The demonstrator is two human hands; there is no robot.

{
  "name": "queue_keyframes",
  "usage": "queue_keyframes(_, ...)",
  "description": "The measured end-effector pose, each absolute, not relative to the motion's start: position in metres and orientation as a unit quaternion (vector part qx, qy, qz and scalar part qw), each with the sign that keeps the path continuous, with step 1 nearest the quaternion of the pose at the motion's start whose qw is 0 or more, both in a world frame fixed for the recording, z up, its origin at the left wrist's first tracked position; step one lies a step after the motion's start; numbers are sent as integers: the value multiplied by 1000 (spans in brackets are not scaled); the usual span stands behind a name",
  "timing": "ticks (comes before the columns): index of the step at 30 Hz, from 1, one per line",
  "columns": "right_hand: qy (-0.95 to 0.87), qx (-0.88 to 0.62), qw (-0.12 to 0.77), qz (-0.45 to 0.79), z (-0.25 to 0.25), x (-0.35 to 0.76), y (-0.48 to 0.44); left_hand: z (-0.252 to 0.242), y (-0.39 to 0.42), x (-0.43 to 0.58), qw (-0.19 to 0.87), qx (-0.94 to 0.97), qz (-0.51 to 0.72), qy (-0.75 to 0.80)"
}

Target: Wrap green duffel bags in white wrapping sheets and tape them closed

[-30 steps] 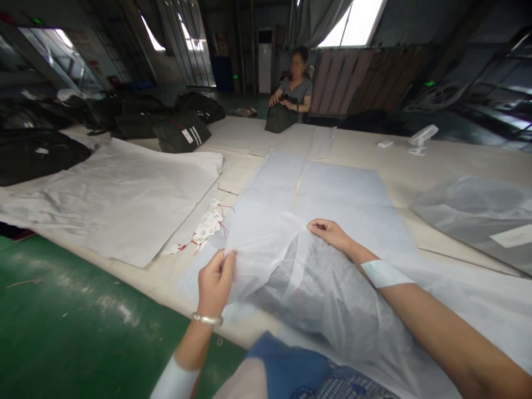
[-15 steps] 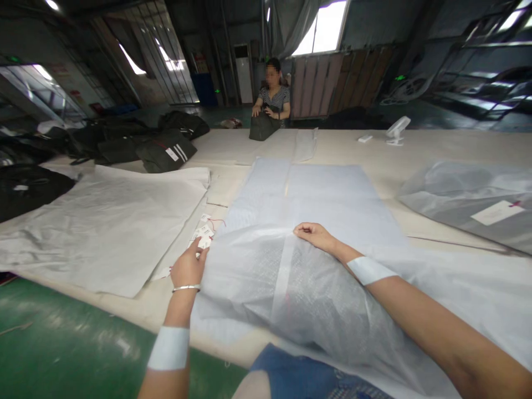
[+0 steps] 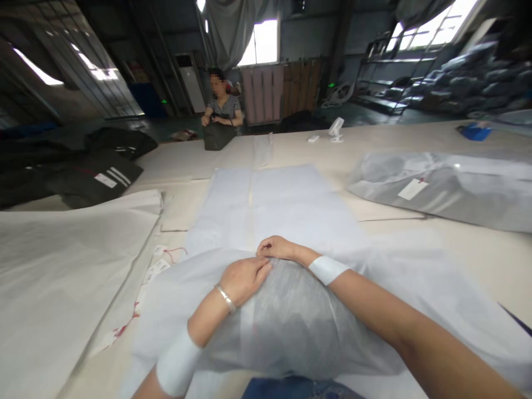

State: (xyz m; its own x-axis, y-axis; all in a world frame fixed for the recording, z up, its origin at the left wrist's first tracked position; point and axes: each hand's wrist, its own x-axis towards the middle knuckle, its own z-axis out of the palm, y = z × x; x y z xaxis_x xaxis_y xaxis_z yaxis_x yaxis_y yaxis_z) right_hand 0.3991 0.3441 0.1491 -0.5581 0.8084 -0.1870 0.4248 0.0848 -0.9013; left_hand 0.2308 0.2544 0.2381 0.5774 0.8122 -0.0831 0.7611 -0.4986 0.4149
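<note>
A thin white translucent cover (image 3: pixel 291 316) lies bunched over something grey at the near edge of the beige table (image 3: pixel 477 249). My left hand (image 3: pixel 245 279) rests on the cover's top, fingers curled down against the fabric. My right hand (image 3: pixel 276 247) sits just beyond it, fingers bent and pinching the cover's upper edge. The two hands almost touch. More flat white sheets (image 3: pixel 270 199) stretch away from the hands across the table.
A big white sheet (image 3: pixel 62 260) lies at left, with small paper tags on red strings (image 3: pixel 160 260) beside it. A bagged grey garment (image 3: pixel 449 188) lies at right. Dark bags (image 3: pixel 95 177) sit at far left. A person (image 3: pixel 222 105) works across the table.
My left hand came off the tags and moved right onto the cover, next to my right hand. The view swung to the right.
</note>
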Motion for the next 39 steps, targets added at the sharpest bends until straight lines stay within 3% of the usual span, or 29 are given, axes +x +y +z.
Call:
queue_keyframes(7, -768, -490, 179, 371, 188, 422, 337, 219, 262, 225, 187, 856, 20, 481)
queue_keyframes(13, -842, -482, 146, 193, 246, 535, 296, 213, 267, 222, 182, 858, 5, 480)
queue_keyframes(17, -745, -621, 47, 239, 232, 610, 275, 216, 267, 222, 181, 855, 15, 485)
queue_keyframes(23, -677, -613, 86, 399, 193, 648, 274, 222, 263, 224, 183, 853, 22, 489)
queue_keyframes(25, -664, -606, 55, 434, 186, 656, 286, 222, 263, 225, 184, 850, 28, 493)
queue_keyframes(29, -714, -597, -58, 362, 175, 653, 335, 220, 264, 225, 192, 842, 37, 503)
queue_keyframes(32, -753, -590, 0, 290, 166, 619, 389, 219, 265, 226, 197, 835, 50, 511)
queue_keyframes(36, -737, -567, 120, 349, 139, 543, 465, 218, 267, 228, 210, 826, 65, 519)
queue_keyframes(39, -719, -558, 141, 389, 106, 488, 513, 215, 269, 227, 209, 825, 77, 519)
